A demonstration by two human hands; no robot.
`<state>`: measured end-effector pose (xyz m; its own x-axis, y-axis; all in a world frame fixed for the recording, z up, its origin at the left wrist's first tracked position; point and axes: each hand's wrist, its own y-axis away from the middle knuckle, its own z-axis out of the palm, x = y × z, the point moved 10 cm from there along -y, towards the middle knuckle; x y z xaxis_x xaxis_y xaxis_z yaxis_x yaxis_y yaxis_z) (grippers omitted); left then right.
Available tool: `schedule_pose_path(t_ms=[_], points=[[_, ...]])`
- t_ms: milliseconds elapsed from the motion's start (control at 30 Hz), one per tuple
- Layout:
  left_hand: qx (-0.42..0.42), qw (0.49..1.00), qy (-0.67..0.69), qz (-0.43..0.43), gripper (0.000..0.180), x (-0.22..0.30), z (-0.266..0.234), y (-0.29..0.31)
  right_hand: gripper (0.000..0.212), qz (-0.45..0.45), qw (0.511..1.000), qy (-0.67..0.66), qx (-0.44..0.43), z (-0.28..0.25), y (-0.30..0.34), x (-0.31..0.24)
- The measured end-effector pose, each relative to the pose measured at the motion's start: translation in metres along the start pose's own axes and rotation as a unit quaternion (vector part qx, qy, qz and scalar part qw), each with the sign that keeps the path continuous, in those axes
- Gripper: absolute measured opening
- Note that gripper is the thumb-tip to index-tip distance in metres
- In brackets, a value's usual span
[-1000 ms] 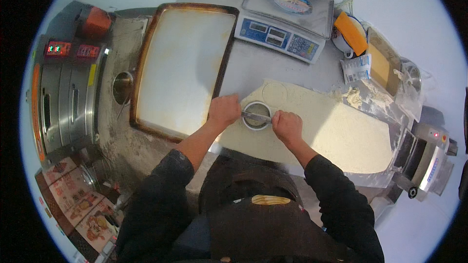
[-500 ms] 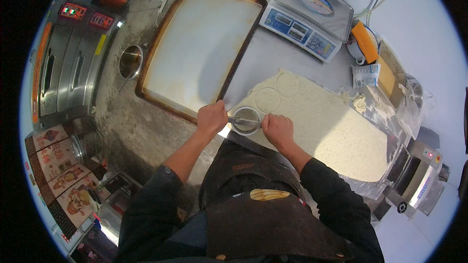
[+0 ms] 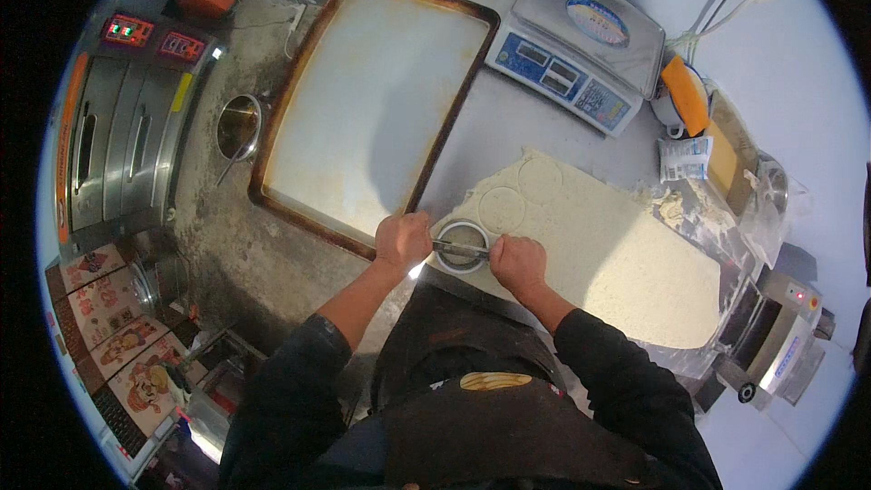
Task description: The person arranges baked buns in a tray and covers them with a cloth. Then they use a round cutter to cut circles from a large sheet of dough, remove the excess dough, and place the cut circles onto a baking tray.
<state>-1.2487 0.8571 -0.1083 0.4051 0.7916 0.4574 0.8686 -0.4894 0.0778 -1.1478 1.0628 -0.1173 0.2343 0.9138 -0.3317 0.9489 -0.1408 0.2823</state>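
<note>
A wide sheet of pale dough point(image 3: 603, 259) lies on the table in front of me, partly sunlit. Pressed on its near-left edge is a round metal dough cutter point(image 3: 461, 250) with a bar handle across its top. My left hand point(image 3: 402, 240) is closed round one end of that bar, my right hand point(image 3: 518, 263) round the other. Just beyond the ring, two round outlines are cut into the dough, with the rounds still in place. To the left, close to my left hand, a large baking tray point(image 3: 372, 109) with browned edges holds nothing.
At the back stands a digital scale point(image 3: 562, 73). Behind the dough's right side are an orange scraper point(image 3: 685, 98) on a white cup, a small packet point(image 3: 685, 159) and dough scraps point(image 3: 670, 209). An oven point(image 3: 127, 141) is at far left, a metal pot point(image 3: 239, 127) nearer.
The whole view has shifted slightly, so things sit a little lower. Both hands keep their hold on the cutter, which stays at about the same place on the dough.
</note>
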Motion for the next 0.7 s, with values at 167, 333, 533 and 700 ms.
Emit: schedule_pose_path(t_ms=[167,333,533,700], points=[[0.073,0.997,-0.026,0.018,0.012,0.0,-0.009,0.009,0.038,-0.014,1.0,-0.011,0.019,-0.009,0.002,-0.007],[0.071,0.997,-0.028,-0.002,0.013,0.004,-0.03,0.057,0.033,-0.055,0.996,-0.041,0.049,-0.05,0.027,-0.026],[0.019,0.998,0.055,0.002,0.014,0.063,-0.046,0.066,0.029,-0.052,0.997,-0.016,0.049,-0.092,0.049,0.009],[-0.009,0.995,0.076,0.061,0.024,0.129,-0.012,-0.014,0.028,0.016,0.99,0.055,0.126,-0.145,0.023,0.099]])
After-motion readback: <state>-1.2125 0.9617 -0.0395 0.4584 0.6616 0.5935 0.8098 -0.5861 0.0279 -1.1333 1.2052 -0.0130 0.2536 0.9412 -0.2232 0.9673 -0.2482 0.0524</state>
